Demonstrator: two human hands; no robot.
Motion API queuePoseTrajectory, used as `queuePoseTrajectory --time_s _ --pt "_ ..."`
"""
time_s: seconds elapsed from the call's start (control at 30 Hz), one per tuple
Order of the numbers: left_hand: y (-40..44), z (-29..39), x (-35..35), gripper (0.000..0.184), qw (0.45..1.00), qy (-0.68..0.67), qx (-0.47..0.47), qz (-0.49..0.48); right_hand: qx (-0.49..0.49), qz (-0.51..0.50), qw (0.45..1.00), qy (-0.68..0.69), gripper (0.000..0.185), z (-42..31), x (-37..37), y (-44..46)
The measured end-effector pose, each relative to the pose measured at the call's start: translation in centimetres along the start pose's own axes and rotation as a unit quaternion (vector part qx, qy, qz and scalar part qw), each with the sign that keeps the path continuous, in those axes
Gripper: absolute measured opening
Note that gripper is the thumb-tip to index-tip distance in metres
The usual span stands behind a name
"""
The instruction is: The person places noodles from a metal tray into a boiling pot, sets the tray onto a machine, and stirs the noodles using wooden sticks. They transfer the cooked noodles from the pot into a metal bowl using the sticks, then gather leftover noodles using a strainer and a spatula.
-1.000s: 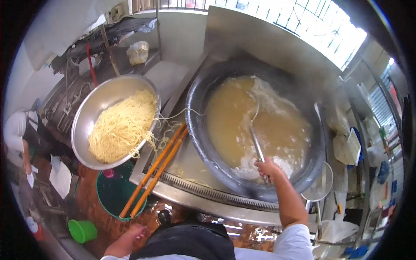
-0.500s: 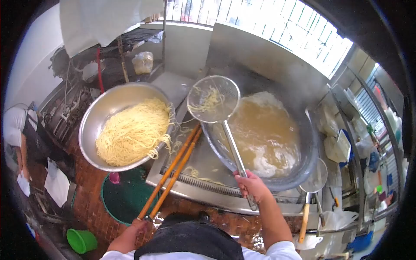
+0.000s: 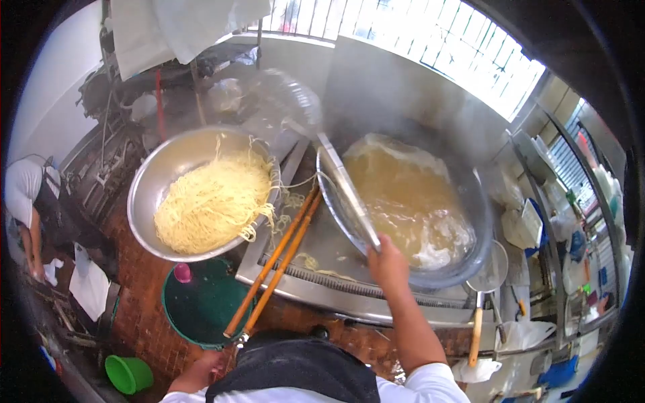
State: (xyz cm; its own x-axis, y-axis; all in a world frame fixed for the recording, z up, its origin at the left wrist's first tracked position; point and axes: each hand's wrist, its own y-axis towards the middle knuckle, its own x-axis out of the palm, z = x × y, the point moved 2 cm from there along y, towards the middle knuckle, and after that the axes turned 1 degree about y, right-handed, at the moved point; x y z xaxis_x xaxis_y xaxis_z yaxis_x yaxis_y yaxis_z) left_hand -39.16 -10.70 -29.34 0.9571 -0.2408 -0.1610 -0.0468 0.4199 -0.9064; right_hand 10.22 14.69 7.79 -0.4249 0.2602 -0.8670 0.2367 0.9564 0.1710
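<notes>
My right hand [image 3: 388, 263] is closed round the metal handle of a wire strainer [image 3: 292, 101], whose basket is smeared by motion between the bowl and the pot. My left hand [image 3: 213, 363] is low in front of my apron, just below the near ends of a pair of long wooden chopsticks [image 3: 279, 265]; its fingers are too unclear to read. The chopsticks lean across the stove's front edge. A large steel bowl [image 3: 144, 178] holds a heap of yellow noodles [image 3: 215, 201], some strands hanging over its rim. Cloudy, foamy liquid bubbles in the big pot [image 3: 480, 235].
Loose noodles lie on the steel stove top [image 3: 336, 248]. Below the bowl stands a dark green tub [image 3: 208, 305] with a pink thing inside. Another strainer [image 3: 490, 269] with a wooden handle rests at right. A green bucket [image 3: 127, 374] is on the brick floor; a co-worker [image 3: 30, 208] bends at far left.
The strainer has swung up and left, and the noodles in its basket no longer show. My left hand has dropped away from the chopstick ends. More noodle strands stand up in the bowl.
</notes>
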Motion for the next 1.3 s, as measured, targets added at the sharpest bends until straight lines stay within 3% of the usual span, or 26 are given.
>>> queuePoseTrajectory --time_s 0.1,0.13,0.2,0.23,0.33,0.4,0.53,0.6,0.67,0.73,0.87,0.93,1.0,1.13,1.3 --pt "-1.6 3.7 0.9 0.019 0.996 0.028 0.085 -0.007 0.068 0.046 0.996 -0.024 0.031 6.5 -2.1 1.4" --pt "-2.0 4.9 1.6 0.019 0.998 -0.059 -0.029 0.009 0.069 0.075 0.994 -0.027 0.031 9.3 -2.5 1.3" --pt "3.9 2.0 1.0 0.018 0.994 -0.077 -0.044 -0.069 0.004 0.15 0.989 -0.014 0.03 16.1 -2.8 1.3" --pt "5.8 1.2 1.1 0.018 0.989 -0.086 -0.052 -0.108 0.038 0.155 0.987 0.032 0.029 19.2 -3.3 1.4" --pt "-2.4 8.8 4.6 0.019 0.995 -0.065 -0.054 0.045 0.094 0.156 0.98 0.081 0.028 26.9 -6.9 2.7" --pt "-1.3 8.7 5.2 0.02 0.995 -0.086 -0.043 -0.008 0.178 0.168 0.966 -0.08 0.028 29.4 -10.0 4.1" --pt "-0.9 9.3 6.6 0.022 0.987 -0.141 -0.072 -0.042 0.265 0.11 0.94 -0.186 0.03 34.8 -10.8 5.8" --pt "-2.0 10.3 7.6 0.022 0.993 -0.098 -0.064 0.013 0.319 0.04 0.926 -0.198 0.03 39.1 -7.7 6.1" --pt "-2.8 10.1 7.9 0.022 0.995 -0.083 -0.05 0.03 0.374 -0.063 0.923 -0.062 0.025 35.6 -5.7 5.7" --pt "-2.7 8.6 8.1 0.024 0.995 -0.098 -0.031 0.011 0.436 -0.194 0.878 0.023 0.019 35.4 -2.8 6.1" --pt "-0.4 4.3 7.4 0.026 0.998 -0.028 -0.053 -0.016 0.383 -0.269 0.876 0.113 0.015 30.7 -1.3 4.9" --pt "0.3 3.1 7.4 0.028 0.993 -0.05 -0.106 -0.03 0.361 -0.288 0.875 0.148 0.011 23.4 -2.7 3.6" --pt "-0.1 2.8 7.0 0.028 0.994 -0.032 -0.106 -0.01 0.38 -0.314 0.839 0.232 0.011 23.0 -0.8 1.9" --pt "1.7 2.0 5.6 0.026 0.996 -0.017 -0.076 -0.051 0.408 -0.363 0.704 0.454 0.015 17.3 -1.1 -1.8" --pt "2.8 3.8 3.2 0.023 0.997 0.005 -0.072 0.01 0.414 -0.376 0.516 0.648 0.019 11.2 -1.6 -3.8"
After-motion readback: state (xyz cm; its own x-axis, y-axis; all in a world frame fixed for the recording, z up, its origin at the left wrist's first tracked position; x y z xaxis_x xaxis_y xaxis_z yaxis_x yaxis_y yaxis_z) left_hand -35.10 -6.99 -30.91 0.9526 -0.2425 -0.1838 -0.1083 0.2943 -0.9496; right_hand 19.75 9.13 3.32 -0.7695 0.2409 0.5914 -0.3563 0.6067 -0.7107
